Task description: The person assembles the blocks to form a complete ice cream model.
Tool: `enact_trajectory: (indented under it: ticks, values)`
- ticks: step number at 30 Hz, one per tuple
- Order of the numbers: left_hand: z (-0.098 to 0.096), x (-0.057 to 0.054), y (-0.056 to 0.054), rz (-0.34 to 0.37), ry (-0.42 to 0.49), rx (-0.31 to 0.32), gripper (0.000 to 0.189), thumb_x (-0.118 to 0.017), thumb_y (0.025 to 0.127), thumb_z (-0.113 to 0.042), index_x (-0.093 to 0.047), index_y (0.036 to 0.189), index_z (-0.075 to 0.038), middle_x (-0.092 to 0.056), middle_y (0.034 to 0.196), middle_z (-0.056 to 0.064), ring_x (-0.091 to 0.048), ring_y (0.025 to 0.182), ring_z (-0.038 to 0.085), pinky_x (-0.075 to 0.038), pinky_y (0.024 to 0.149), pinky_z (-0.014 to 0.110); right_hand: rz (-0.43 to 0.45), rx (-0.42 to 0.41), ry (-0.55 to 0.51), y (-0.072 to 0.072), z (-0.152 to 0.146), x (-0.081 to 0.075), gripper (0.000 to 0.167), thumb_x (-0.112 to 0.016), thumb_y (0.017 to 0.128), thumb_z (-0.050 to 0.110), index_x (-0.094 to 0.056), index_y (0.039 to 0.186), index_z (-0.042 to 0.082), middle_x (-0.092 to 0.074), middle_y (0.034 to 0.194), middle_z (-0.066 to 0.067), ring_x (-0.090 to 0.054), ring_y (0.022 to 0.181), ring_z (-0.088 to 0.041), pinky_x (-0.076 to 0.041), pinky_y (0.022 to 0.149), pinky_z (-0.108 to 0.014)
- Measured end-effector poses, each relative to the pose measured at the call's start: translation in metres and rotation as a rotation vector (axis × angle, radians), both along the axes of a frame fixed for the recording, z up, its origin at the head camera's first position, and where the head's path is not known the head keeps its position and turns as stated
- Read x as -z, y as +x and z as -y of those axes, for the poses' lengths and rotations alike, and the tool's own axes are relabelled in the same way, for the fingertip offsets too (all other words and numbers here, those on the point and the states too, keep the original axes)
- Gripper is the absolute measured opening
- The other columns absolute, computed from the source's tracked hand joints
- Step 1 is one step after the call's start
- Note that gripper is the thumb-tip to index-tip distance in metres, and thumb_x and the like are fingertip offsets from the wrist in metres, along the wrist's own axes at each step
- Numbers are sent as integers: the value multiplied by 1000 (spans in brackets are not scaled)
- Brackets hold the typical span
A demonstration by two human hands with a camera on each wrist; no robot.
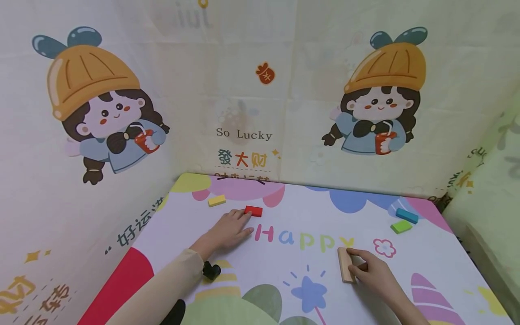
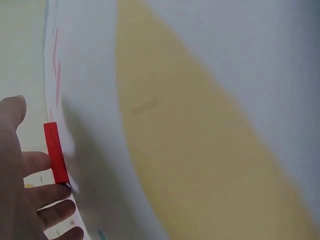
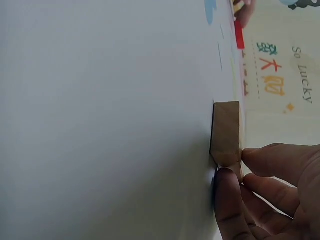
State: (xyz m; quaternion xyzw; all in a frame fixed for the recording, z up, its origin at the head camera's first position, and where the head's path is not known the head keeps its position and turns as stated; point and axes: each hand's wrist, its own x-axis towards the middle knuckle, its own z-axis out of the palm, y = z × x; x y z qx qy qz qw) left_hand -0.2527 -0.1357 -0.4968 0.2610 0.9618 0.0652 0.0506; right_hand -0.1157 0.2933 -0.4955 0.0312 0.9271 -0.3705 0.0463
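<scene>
A red block [image 1: 253, 211] lies on the table just above the printed word. My left hand [image 1: 228, 230] reaches to it, fingertips at its left end and the thumb held away. In the left wrist view, fairly straight fingers [image 2: 37, 162] meet the side of the red block [image 2: 56, 152]. At the right of the table, my right hand [image 1: 375, 273] holds a plain wooden block [image 1: 345, 265] by its right side, index finger near the far corner and thumb lower down. The right wrist view shows fingertips [image 3: 252, 156] against the near end of the wooden block [image 3: 226, 132].
A yellow block [image 1: 217, 201] lies at the back left. Toward the back right, a blue block [image 1: 406, 215] and a green block [image 1: 401, 226] lie close together. The table cover [image 1: 260, 271] has printed pictures, and printed cloth [image 1: 243, 90] hangs around its back and sides.
</scene>
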Motion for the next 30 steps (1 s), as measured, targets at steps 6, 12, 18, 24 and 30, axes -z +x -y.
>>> enact_trajectory:
  ticks: [6, 12, 18, 24, 30]
  values:
    - [-13, -4, 5, 0, 23, 11, 70, -55, 103, -48, -39, 160, -11, -43, 160, 17, -40, 147, 36, -36, 120, 56, 0, -11, -34, 0, 15, 2, 51, -77, 91, 12, -63, 139, 5, -73, 117, -12, -68, 79, -10, -53, 64, -23]
    - [-22, -2, -6, 49, 260, -160, 53, -64, 101, -34, -52, 148, -11, -56, 143, 11, -52, 132, 28, -47, 114, 47, -9, -25, -68, -1, 32, 1, 50, -79, 90, 12, -65, 137, 7, -69, 130, -15, -68, 79, -9, -53, 64, -22]
    - [-28, 1, -26, 160, 549, -327, 44, -67, 98, -19, -58, 140, -9, -59, 134, 10, -60, 106, 22, -57, 97, 41, -16, -36, -100, 0, 47, 2, 49, -81, 88, 12, -67, 135, 7, -68, 134, -14, -68, 78, -8, -53, 64, -22]
    - [-30, 7, -37, 196, 573, -356, 41, -69, 97, -18, -62, 136, -8, -60, 125, 8, -56, 97, 19, -57, 88, 34, -38, -51, -149, 1, 61, 4, 48, -82, 86, 9, -68, 132, 6, -68, 134, -15, -68, 75, -5, -54, 65, -22]
    - [-36, 8, -37, 186, 584, -365, 33, -69, 97, -16, -66, 129, -8, -60, 120, 8, -56, 100, 20, -58, 90, 35, -49, -103, -188, 4, 71, 3, 47, -81, 87, 9, -68, 132, 5, -66, 135, -18, -69, 76, -5, -55, 66, -21]
